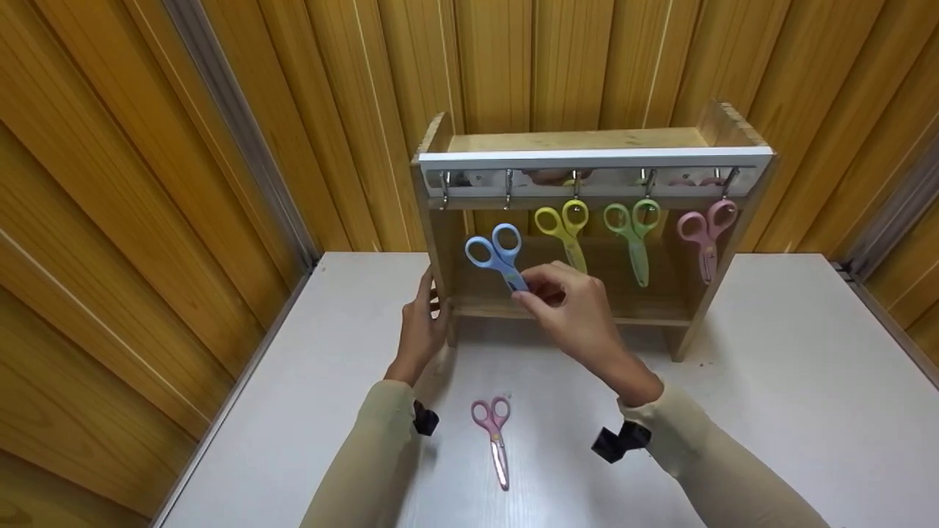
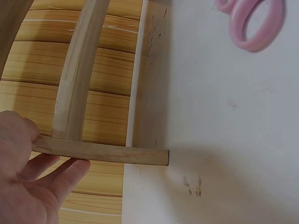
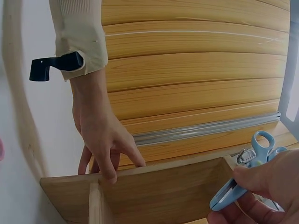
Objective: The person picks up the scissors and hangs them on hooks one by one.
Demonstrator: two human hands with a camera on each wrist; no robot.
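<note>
My right hand (image 1: 579,312) pinches blue scissors (image 1: 505,257) by the blade end, handle loops pointing up. The loops are below the left hooks (image 1: 508,189) of a wooden rack (image 1: 704,308). Seen from the right wrist, a metal hook (image 3: 245,157) is close beside the blue handle; whether they touch I cannot tell. My left hand (image 1: 422,334) grips the rack's left side board (image 2: 107,151), thumb over its edge and fingers on the outer face. Yellow scissors (image 1: 565,227), green scissors (image 1: 635,235) and pink scissors (image 1: 708,235) hang from hooks further right.
Another pair of pink scissors (image 1: 493,433) lies on the white table (image 1: 557,469) in front of the rack, blades toward me. Behind the rack stands a wood-panelled wall (image 1: 491,66). A metal strip (image 1: 601,154) runs along the rack's upper front.
</note>
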